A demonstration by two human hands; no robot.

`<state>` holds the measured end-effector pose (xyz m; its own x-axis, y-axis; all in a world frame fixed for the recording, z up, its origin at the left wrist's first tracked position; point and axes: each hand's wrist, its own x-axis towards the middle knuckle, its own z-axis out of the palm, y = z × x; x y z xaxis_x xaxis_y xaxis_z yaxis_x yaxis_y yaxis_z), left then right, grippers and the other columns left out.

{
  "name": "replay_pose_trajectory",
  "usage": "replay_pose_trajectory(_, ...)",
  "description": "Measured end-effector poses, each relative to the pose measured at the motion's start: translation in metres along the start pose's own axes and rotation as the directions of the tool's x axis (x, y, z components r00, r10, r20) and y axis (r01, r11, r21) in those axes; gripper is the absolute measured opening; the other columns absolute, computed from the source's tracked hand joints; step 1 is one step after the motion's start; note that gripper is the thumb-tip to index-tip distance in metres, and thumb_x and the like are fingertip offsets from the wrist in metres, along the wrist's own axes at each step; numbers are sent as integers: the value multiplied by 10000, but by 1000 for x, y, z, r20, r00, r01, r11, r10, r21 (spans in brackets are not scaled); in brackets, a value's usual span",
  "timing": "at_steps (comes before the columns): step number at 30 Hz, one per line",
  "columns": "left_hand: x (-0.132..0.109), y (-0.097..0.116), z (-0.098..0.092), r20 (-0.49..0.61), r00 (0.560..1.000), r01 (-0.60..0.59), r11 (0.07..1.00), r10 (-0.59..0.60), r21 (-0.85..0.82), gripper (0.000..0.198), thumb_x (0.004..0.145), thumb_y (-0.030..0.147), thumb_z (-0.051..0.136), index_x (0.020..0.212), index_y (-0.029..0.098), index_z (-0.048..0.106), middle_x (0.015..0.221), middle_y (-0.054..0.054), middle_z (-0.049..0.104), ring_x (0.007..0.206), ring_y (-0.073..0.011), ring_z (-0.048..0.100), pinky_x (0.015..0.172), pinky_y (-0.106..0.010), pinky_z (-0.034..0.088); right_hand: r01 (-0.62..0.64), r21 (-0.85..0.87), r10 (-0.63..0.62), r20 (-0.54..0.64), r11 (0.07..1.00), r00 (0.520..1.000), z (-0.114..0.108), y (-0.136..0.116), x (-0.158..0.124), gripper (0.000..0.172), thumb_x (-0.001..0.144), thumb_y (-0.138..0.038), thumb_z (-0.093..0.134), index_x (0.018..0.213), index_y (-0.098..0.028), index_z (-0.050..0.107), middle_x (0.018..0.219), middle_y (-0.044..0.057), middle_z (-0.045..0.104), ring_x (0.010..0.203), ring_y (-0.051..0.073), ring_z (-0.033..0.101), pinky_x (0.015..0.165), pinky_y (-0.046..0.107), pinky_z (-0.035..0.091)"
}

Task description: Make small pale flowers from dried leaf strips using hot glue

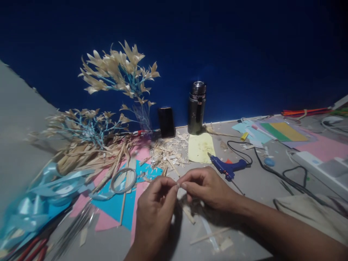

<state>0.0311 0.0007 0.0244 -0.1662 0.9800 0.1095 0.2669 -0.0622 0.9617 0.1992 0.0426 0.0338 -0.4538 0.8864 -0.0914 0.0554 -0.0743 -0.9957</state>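
My left hand (159, 204) and my right hand (208, 186) meet above the table, thumb and forefinger of each pinched together. Between the fingertips is a tiny pale bit, too small to name. Below the hands lie pale dried-leaf scraps (189, 214) and a thin stick (209, 235). Just beyond my right hand rests a blue glue gun (228, 167), its nozzle at the edge of a yellow paper (200, 148). A ring of ribbon or tape (123, 180) lies beyond my left hand, on blue paper (127, 206).
Dried-leaf flowers on blue stems (116, 69) stand back left. A phone (166, 122) and a metal flask (197, 108) stand by the blue wall. Light blue ribbon (62, 185), wires (74, 226) and red-handled pliers (32, 250) lie left; black cable (288, 175) and a power strip (320, 170) right.
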Motion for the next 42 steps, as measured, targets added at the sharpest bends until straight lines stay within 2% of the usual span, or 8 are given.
replay_pose_trajectory(5, 0, 4, 0, 5, 999, -50, 996, 50, 79, 128, 827, 307, 693, 748, 207, 700, 680, 0, 674, 608, -152, 595, 557, -234, 450, 20, -60, -21, -3, 998, 1000, -2, 0, 0, 151, 836, -218, 637, 832, -122, 753, 580, -14, 625, 532, 94, 548, 523, 200, 410)
replay_pose_trajectory(14, -2, 6, -3, 77, 996, -56, 989, 46, 136, 171, 841, 336, 675, 728, 210, 703, 656, -3, 662, 586, -153, 573, 545, -237, 429, 68, -197, -65, 26, 978, 998, -6, -4, -2, 131, 813, -169, 654, 793, -129, 778, 649, -5, 652, 603, 100, 522, 549, 198, 390)
replay_pose_trajectory(20, -1, 10, -3, 83, 996, -54, 987, 42, 152, 167, 828, 322, 669, 714, 205, 703, 640, -2, 661, 574, -148, 569, 533, -230, 426, 77, -189, -73, 29, 979, 997, -5, -4, -3, 153, 767, -109, 610, 754, -133, 761, 599, -25, 603, 567, 93, 484, 536, 201, 364)
replay_pose_trajectory(26, -3, 12, -3, 60, 998, -40, 987, 30, 154, 140, 799, 307, 682, 710, 205, 716, 646, -4, 679, 575, -150, 585, 537, -228, 440, 107, -207, -104, 26, 972, 994, -5, -5, -4, 197, 738, -88, 567, 749, -137, 757, 629, -22, 616, 584, 95, 490, 529, 190, 356)
replay_pose_trajectory(31, -4, 15, -2, 50, 999, -21, 990, 14, 142, 157, 793, 324, 682, 694, 207, 714, 652, -13, 689, 583, -159, 597, 536, -236, 449, 150, -222, -151, 11, 964, 988, -4, -3, -3, 198, 745, -81, 554, 725, -139, 743, 614, -26, 611, 581, 94, 490, 532, 186, 361)
replay_pose_trajectory(38, -2, 11, -4, 48, 998, -40, 985, 32, 165, 159, 809, 343, 678, 730, 212, 721, 685, -16, 702, 617, -167, 615, 563, -245, 459, 132, -231, -128, 34, 964, 991, -5, -3, -4, 154, 814, -132, 623, 775, -140, 772, 646, -5, 663, 602, 103, 530, 551, 198, 387)
replay_pose_trajectory(42, -3, 11, -4, 52, 997, -61, 980, 52, 189, 159, 813, 330, 672, 716, 211, 715, 664, -10, 690, 586, -160, 598, 545, -244, 445, 129, -212, -123, 41, 969, 992, -5, -2, -4, 161, 807, -113, 622, 784, -139, 779, 651, -3, 678, 605, 103, 550, 561, 197, 402)
